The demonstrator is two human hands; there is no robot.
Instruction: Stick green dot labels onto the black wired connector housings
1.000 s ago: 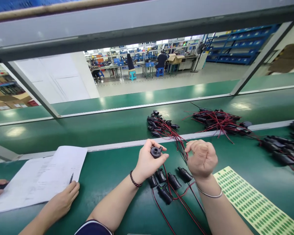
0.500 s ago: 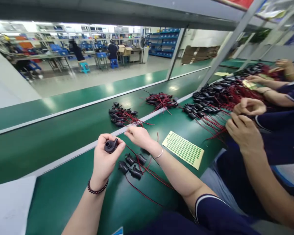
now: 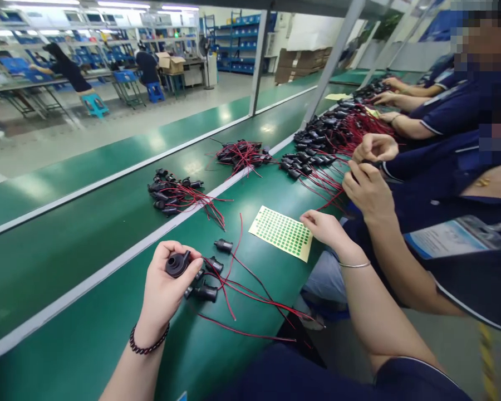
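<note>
My left hand is closed round a small black pump, whose round inlet faces up and whose side spout points to my fingers. Several more black pumps with red and black wires lie on the green bench just right of that hand, partly hidden by it. At the upper right corner of a pale yellow sheet of green dot stickers is my right hand, thumb and fingertips pinched together. Whether a sticker or the sheet's edge is between those fingertips is too small to make out.
Bundles of wired pumps lie on the conveyor and beyond it. A long heap of pumps runs along the bench at the right. A co-worker's hands work close by on the right. Metal posts rise beside the line.
My right hand has moved right, from beside the left hand to the sticker sheet. The left hand still holds its pump. The camera view has turned right.
</note>
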